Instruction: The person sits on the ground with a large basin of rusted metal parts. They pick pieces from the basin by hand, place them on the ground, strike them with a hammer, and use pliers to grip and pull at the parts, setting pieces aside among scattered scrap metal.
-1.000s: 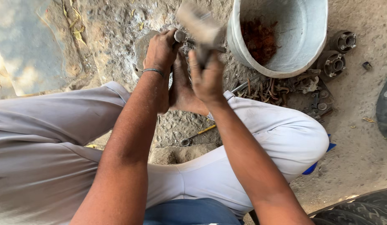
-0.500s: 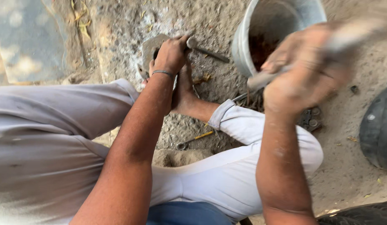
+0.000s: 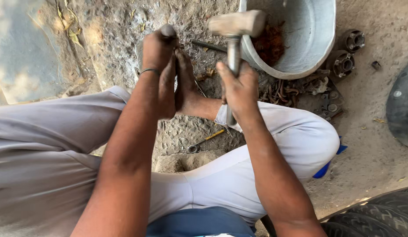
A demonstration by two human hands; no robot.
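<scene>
A: Head view. What's each hand on?

B: Right hand (image 3: 240, 90), centre of frame, is fisted tight round the grey metal shaft of a hammer with a blocky, worn pale head (image 3: 236, 24). Head sits upper centre, raised, just in front of the rim of the round grey metal tub (image 3: 309, 48).

A: Left?

B: Left hand (image 3: 158, 48), upper centre-left, is wrapped round a short dark metal rod with a rounded top (image 3: 168, 30). Only the tip shows above the fist. Thin metal bangle (image 3: 149, 70) on that wrist.

A: Where's the rod against the foot?

B: The bare foot (image 3: 184, 81) lies right beside the left hand, touching it. Can't tell what the rod's lower end rests on; hand and foot hide it.

A: Around them?

B: Dirt floor. Rust-brown scraps in the tub. Two dark flanged metal hubs (image 3: 346, 52) upper right, just beside the tub. Small yellow-handled tool (image 3: 206, 140) on the ground, centre, below the foot. Black rubber tyre (image 3: 375, 217) lower right corner. Person sits cross-legged in pale grey trousers (image 3: 46, 145).
</scene>
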